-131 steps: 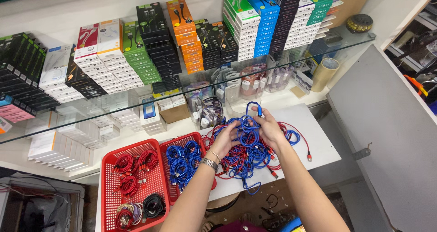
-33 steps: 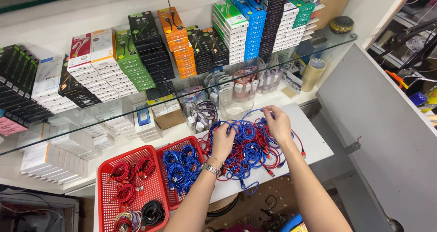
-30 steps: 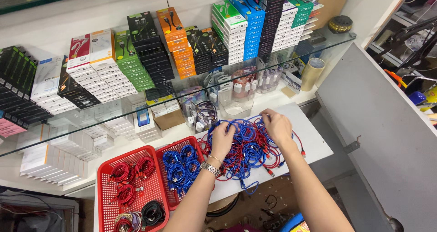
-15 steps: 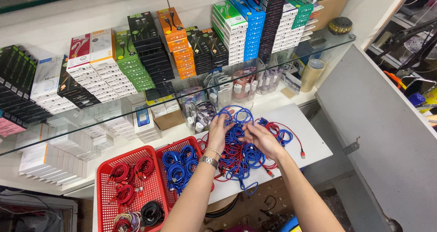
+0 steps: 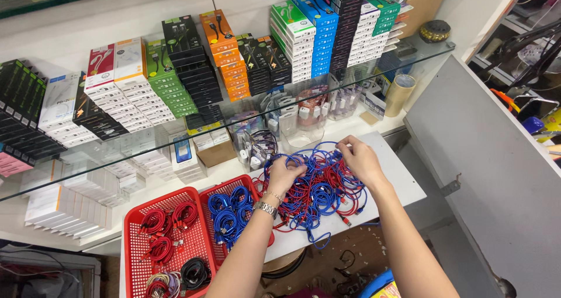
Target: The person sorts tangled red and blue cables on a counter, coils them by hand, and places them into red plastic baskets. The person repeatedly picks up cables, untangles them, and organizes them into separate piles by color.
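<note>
— What sits farthest left on the worktop [image 5: 403,184]?

— A red basket [image 5: 135,228] with coiled red cables, and beside it a second red basket [image 5: 205,194] holding coiled blue cables [image 5: 231,213].

— And the tangle?

— The heap of blue and red cables [image 5: 318,190] lies just right of the baskets, its long axis running left to right across the white worktop, loose ends trailing over the near edge.

— The hands?

— The left hand [image 5: 284,178], a watch at its wrist, presses palm-down on the heap's left side, fingers curled into the cables. The right hand [image 5: 359,158] reaches over the right side, fingers pinched narrowly on a blue strand at the far edge.

— Around them?

— A glass shelf [image 5: 140,158] above carries stacked boxes [image 5: 216,52]; a grey panel [image 5: 491,158] stands at the right.
</note>
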